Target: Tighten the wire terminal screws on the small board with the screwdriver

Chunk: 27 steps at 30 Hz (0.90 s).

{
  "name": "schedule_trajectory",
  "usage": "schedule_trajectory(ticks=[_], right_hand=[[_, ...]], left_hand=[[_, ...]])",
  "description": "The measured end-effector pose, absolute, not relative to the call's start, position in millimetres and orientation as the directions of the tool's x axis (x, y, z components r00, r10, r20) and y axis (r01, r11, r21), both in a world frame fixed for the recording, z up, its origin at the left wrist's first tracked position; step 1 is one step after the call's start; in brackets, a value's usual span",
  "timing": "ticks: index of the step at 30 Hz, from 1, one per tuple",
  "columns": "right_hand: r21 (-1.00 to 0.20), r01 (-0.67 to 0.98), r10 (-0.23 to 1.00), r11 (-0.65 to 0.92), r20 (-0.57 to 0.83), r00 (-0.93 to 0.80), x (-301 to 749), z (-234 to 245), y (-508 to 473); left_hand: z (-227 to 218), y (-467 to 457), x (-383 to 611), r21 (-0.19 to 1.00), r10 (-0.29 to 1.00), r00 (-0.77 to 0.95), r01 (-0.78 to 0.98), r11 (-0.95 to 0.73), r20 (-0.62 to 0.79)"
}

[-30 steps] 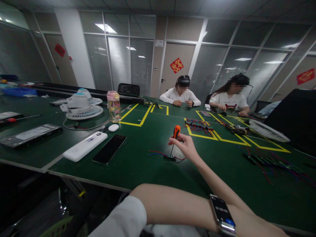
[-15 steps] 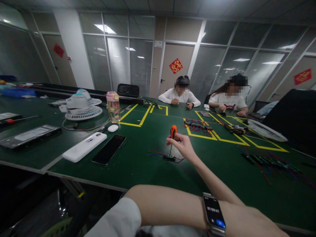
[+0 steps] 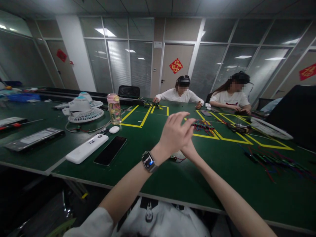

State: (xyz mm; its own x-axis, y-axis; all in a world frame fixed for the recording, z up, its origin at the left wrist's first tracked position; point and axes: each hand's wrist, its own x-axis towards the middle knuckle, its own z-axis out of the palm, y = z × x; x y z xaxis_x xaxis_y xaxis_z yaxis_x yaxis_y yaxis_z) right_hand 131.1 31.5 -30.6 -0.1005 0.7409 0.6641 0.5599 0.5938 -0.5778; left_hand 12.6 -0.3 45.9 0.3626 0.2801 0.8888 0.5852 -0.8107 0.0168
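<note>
My left hand [image 3: 172, 133], with a watch [image 3: 148, 161] on its wrist, is raised over the table, back toward me. Its fingers are bent and somewhat apart; nothing shows between them, though the palm side is hidden. Directly behind it is my right hand [image 3: 188, 146], its fingers covered by the left hand. The orange-handled screwdriver seen earlier is out of sight behind the hands. Below them, part of a small circuit board [image 3: 173, 159] with red and blue wires lies on the green table [image 3: 138, 177].
A phone [image 3: 110, 150], white power bank [image 3: 87, 148], earbud case [image 3: 114, 129], bottle [image 3: 114, 108] and fan [image 3: 85, 112] stand left. Wired boards lie in one pile [image 3: 203, 126] inside yellow tape and another [image 3: 276, 161] at right. Two people [image 3: 181, 93] sit across the table.
My left arm has swung from across the front, reaching right, to over my right hand. The screwdriver, held upright on the board by my right hand before, is now hidden.
</note>
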Motion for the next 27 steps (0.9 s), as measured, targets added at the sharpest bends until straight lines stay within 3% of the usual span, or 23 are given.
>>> schedule_trajectory(ticks=[2,6,8,12,17,23,27], right_hand=[[-0.661,0.46,0.788,0.593,0.593,-0.164,131,-29,29],[-0.778,0.285,0.828,0.559,0.511,-0.23,130,-25,25],[-0.772,0.291,0.825,0.564,0.516,-0.231,130,-25,24],[-0.731,0.388,0.827,0.562,0.48,-0.294,138,-29,27],[-0.648,0.524,0.813,0.553,0.28,-0.511,160,-54,31],[-0.666,0.454,0.79,0.592,0.37,-0.489,169,-83,27],[-0.65,0.462,0.787,0.603,0.392,-0.476,165,-84,24]], left_hand=[[43,15,-2,0.196,0.4,0.324,0.513,-0.836,0.857],[33,31,-13,0.563,0.556,0.413,0.118,-0.818,0.721],[27,31,-14,0.646,0.586,0.483,0.054,-0.761,0.65],[22,28,-13,0.715,0.631,0.47,0.0,-0.699,0.617],[18,33,-17,0.727,0.703,0.308,0.05,-0.685,0.641],[14,34,-20,0.646,0.662,0.243,0.155,-0.748,0.709],[14,31,-17,0.719,0.663,0.362,-0.032,-0.694,0.656]])
